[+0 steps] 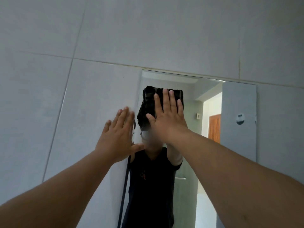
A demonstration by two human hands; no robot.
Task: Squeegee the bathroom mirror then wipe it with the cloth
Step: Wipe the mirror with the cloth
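Note:
A frameless rectangular mirror [238, 112] hangs on the pale tiled wall. My right hand [167, 116] lies flat with fingers spread, pressing a dark checked cloth [146, 104] against the upper left part of the glass. The cloth shows above and left of the hand. My left hand [117, 134] rests flat and open on the wall at the mirror's left edge, holding nothing. The squeegee is not in view.
Large grey wall tiles [148, 30] surround the mirror. The glass reflects a person in a dark shirt, a doorway with a wooden door [214, 127] and a round sticker-like mark [240, 119]. A dark strap [125, 186] hangs by the mirror's left edge.

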